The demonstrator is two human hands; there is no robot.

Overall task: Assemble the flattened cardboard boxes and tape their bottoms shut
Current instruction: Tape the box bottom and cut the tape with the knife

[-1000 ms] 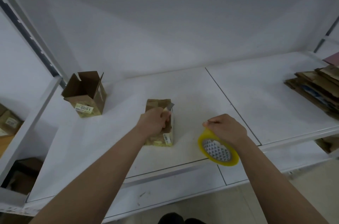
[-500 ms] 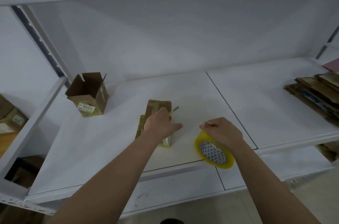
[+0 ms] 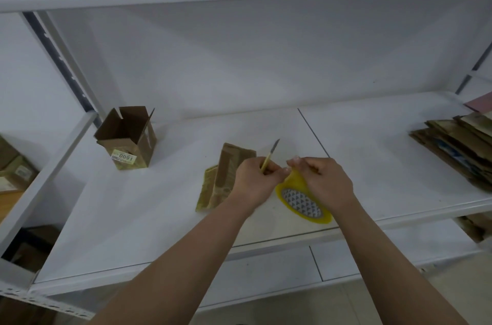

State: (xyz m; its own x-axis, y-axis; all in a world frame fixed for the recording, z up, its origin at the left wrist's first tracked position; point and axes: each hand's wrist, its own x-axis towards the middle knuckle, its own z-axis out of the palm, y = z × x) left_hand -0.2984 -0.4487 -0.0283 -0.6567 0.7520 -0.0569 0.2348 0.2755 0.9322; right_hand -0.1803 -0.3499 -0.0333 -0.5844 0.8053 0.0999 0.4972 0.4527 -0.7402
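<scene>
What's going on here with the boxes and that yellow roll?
A person is taping cardboard boxes on a white shelf. The left hand holds a small yellow-handled knife, and the right hand grips the yellow tape roll. A box lies on its side by the hands; another open box stands at left. Flattened boxes wait at right.

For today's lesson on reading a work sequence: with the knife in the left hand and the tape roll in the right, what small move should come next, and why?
Probably pull a fresh length of tape free. The right hand grips the yellow tape roll, the left hand holds the knife and its fingertips meet the roll's edge. The small box beside them lies on the shelf, ready for taping.
</scene>
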